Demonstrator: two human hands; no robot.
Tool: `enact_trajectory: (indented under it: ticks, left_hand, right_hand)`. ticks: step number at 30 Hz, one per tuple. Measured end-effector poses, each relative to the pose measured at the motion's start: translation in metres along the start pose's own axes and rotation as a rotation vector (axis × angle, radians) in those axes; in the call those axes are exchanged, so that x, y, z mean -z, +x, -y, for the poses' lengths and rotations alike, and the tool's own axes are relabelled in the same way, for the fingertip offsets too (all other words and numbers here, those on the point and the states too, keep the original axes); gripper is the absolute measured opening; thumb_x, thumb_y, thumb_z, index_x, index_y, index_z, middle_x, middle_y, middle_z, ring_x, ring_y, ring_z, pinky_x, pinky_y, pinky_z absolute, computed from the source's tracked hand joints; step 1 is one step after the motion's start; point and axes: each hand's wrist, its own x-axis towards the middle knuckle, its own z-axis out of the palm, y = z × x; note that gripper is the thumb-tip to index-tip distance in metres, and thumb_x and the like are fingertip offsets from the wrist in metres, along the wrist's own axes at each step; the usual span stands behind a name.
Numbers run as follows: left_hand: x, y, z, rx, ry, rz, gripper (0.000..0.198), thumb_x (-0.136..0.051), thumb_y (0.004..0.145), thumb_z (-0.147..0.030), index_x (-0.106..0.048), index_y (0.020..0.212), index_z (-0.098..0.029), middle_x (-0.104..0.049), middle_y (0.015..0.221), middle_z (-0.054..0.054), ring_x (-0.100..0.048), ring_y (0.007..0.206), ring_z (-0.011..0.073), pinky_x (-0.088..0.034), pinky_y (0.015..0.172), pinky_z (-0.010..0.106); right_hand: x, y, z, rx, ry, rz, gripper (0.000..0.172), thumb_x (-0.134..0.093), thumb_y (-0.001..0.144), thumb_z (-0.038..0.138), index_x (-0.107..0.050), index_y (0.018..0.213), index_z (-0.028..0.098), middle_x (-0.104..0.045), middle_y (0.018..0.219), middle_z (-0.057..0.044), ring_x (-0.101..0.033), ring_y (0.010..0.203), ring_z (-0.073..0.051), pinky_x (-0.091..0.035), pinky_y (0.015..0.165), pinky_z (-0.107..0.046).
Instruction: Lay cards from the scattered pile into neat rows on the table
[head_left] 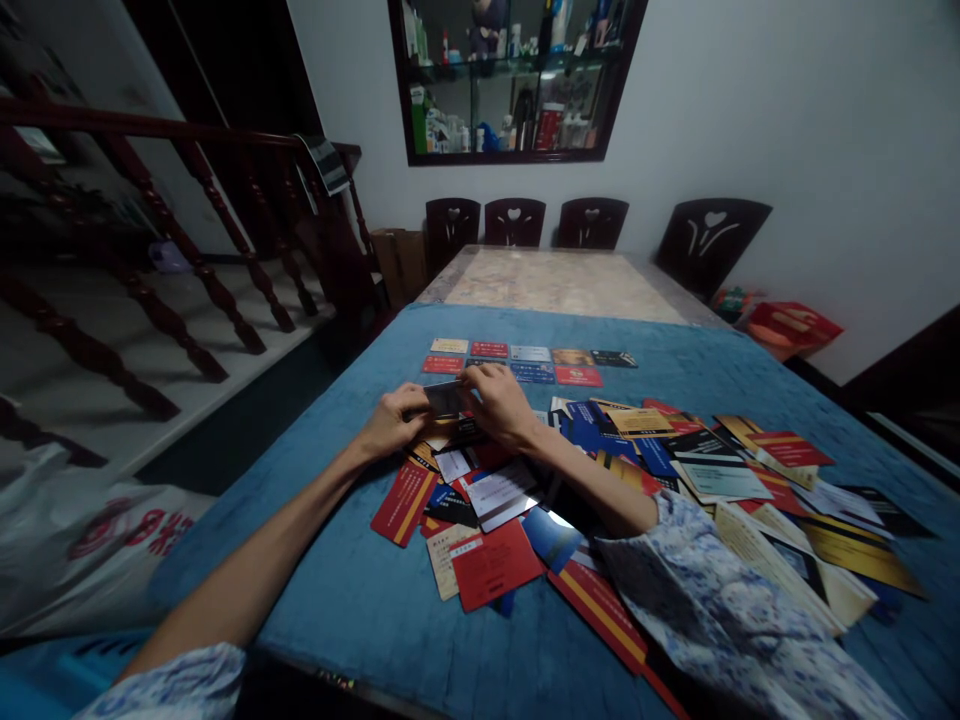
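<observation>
Blue cloth (337, 600) covers the table (555, 280), where a heap of cards (675, 470) lies beside 2 neat rows (529, 362) set edge to edge so each face shows. Fingers curled, the left hand (390, 425) and right hand (504, 405) pinch 1 dark card (446, 398) by its ends above the heap. On the far wall, a wall cabinet (517, 155) holds bottles (435, 125).

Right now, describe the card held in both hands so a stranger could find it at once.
On the blue cloth, look between the two neat rows of cards and the loose pile. The dark card is there, pinched between the left hand and right hand; it alone is held, not lying flat.
</observation>
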Motion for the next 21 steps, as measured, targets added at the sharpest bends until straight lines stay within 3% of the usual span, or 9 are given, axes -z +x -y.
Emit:
enact_trajectory:
  ticks: [4, 9, 13, 21]
  left_hand:
    - [0.004, 0.0, 0.0, 0.032, 0.011, -0.104, 0.016, -0.061, 0.082, -0.024, -0.076, 0.083, -0.017, -0.073, 0.093, 0.008, -0.066, 0.097, 0.0219, -0.054, 0.09, 0.036]
    - [0.012, -0.001, -0.008, 0.075, -0.063, -0.2, 0.018, -0.061, 0.079, -0.025, -0.075, 0.086, -0.017, -0.073, 0.097, 0.008, -0.066, 0.102, 0.0231, -0.051, 0.098, 0.039]
    - [0.014, -0.002, -0.012, 0.079, -0.136, -0.22, 0.018, -0.064, 0.077, -0.029, -0.074, 0.086, -0.017, -0.072, 0.098, 0.008, -0.065, 0.103, 0.0246, -0.05, 0.099, 0.04]
    - [0.01, -0.001, -0.007, 0.119, -0.083, -0.204, 0.016, -0.064, 0.077, -0.032, -0.069, 0.079, -0.017, -0.07, 0.087, 0.006, -0.066, 0.087, 0.0197, -0.052, 0.086, 0.034]
  right_hand:
    - [0.003, 0.005, 0.001, 0.068, -0.128, 0.007, 0.024, -0.045, 0.102, 0.024, -0.066, 0.112, 0.02, -0.073, 0.105, -0.012, -0.052, 0.106, -0.026, -0.031, 0.097, -0.043]
    - [0.003, 0.014, 0.005, 0.176, -0.255, -0.035, 0.022, -0.049, 0.102, 0.027, -0.071, 0.102, 0.023, -0.075, 0.092, -0.006, -0.048, 0.103, -0.024, -0.026, 0.097, -0.044]
    - [0.0, 0.021, 0.007, 0.234, -0.3, -0.045, 0.024, -0.052, 0.102, 0.032, -0.073, 0.096, 0.023, -0.074, 0.087, -0.005, -0.048, 0.101, -0.023, -0.024, 0.097, -0.044]
    - [-0.005, 0.027, 0.016, 0.248, -0.324, 0.062, 0.025, -0.052, 0.102, 0.034, -0.074, 0.096, 0.023, -0.073, 0.085, -0.006, -0.046, 0.101, -0.023, -0.023, 0.095, -0.043]
